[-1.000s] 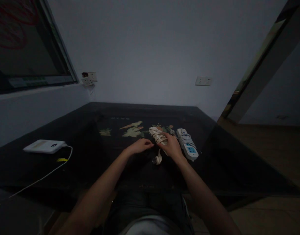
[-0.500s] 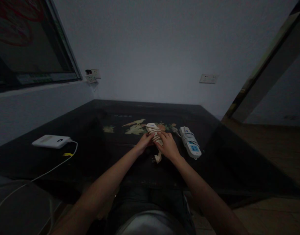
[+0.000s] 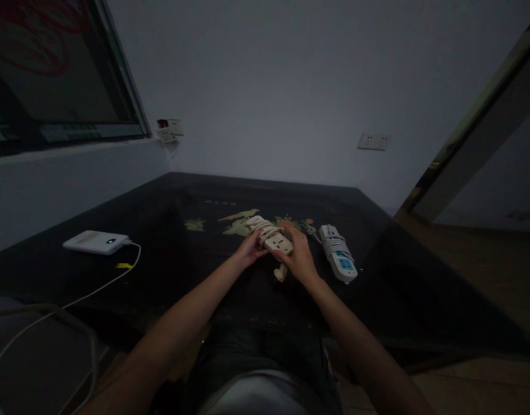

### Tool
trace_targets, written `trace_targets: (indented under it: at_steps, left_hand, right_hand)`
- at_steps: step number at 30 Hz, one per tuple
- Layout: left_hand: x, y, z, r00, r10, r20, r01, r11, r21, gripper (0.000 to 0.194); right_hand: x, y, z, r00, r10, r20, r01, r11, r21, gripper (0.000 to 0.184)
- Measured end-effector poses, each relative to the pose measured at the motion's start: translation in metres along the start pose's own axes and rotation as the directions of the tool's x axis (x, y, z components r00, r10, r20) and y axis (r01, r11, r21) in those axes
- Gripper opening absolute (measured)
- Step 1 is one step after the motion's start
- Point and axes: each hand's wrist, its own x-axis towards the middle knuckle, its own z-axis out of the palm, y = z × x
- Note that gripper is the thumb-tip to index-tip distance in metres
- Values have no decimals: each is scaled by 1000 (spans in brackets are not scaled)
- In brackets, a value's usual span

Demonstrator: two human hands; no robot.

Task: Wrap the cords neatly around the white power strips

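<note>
Between my two hands is a cream power strip (image 3: 279,244), its own cord wound round its middle. My left hand (image 3: 249,251) grips the strip's left side, fingers partly hidden beneath it. My right hand (image 3: 300,253) holds the near right end, thumb at the socket face and fingers along the far edge. The strip's plug (image 3: 280,273) hangs or lies just below it, near my right wrist; I cannot tell which. To the right of my right hand, a second power strip (image 3: 343,264), white with blue sockets, lies on the table with a grey cord wrapped round it.
A dark table (image 3: 196,190) with a painted bird and flowers stands against the wall. At its left lie a white power bank (image 3: 94,242) with a trailing cable (image 3: 92,290) and a yellow scrap (image 3: 124,266). Wall sockets (image 3: 374,142) sit above the table's back edge.
My left hand has come in from beside the cream strip and taken hold of it. The strip has turned, so its socket face now shows near my right thumb. The view has shifted slightly.
</note>
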Motion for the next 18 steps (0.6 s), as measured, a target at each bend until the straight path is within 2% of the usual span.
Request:
trace_targets:
  at_steps: [2, 3, 5, 7, 9, 11, 15, 18]
  left_hand:
    - [2, 4, -2, 999, 25, -24, -27, 998, -61, 24]
    - [3, 6, -3, 999, 41, -31, -43, 995, -85, 24]
    - [3, 11, -5, 997, 72, -41, -76, 991, -114, 24]
    - [3, 15, -8, 994, 102, -41, -107, 987, -124, 25]
    - [3, 17, -10, 991, 130, -28, -132, 982, -131, 29]
    - [3, 17, -12, 988, 152, -10, -152, 978, -142, 34]
    - [4, 17, -11, 988, 156, -18, -157, 975, -159, 32]
    - [2, 16, -7, 987, 161, 5, -159, 976, -148, 27]
  right_hand:
    - [0, 6, 1, 988, 134, -71, -129, 989, 69, 60]
    - [0, 9, 2, 976, 209, -67, -202, 974, 100, 59]
    - [0, 16, 2, 941, 336, 43, -339, 933, 121, 59]
    - [-2, 20, 2, 895, 389, 217, -413, 908, 75, 58]
    - [-4, 22, 3, 865, 375, 334, -396, 918, -5, 57]
    - [-5, 22, 5, 866, 342, 365, -335, 938, -85, 53]
    - [-3, 20, 13, 908, 301, 291, -236, 942, -238, 34]
    - [-1, 21, 19, 924, 294, 247, -210, 925, -316, 22]
